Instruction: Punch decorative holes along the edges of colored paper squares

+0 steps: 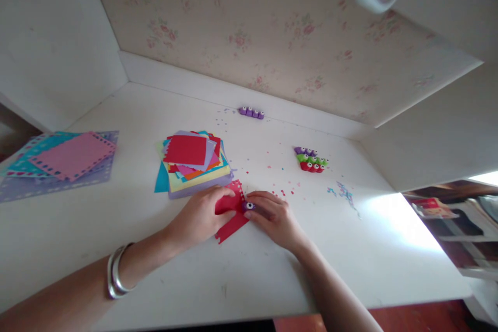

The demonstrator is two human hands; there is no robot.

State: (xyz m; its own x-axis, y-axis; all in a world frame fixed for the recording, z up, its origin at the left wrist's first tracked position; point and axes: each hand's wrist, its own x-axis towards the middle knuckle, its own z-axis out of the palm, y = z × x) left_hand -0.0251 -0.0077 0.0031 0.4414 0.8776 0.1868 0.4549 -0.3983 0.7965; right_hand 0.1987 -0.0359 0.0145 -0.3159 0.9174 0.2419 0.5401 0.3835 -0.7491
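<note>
A red sheet of paper (235, 222) with punched holes along its far edge lies on the white table in front of me. My left hand (208, 213) holds it at the left, thumb and fingers closed on the paper. At its right edge sits a small purple craft punch (249, 206) with a white round top bearing a dark mark. The fingers and thumb of my right hand (274, 216) grip this punch from the right. Part of the punch is hidden behind the fingers. Just beyond my left hand is a stack of coloured paper (200, 176).
Punched sheets (73, 155) lie at the far left. Purple punches (251, 112) stand in a row by the back ledge. More purple, green and red punches (311, 160) are grouped at the right. Red paper bits (283, 192) and a bluish confetti pile (345, 193) are scattered beside them.
</note>
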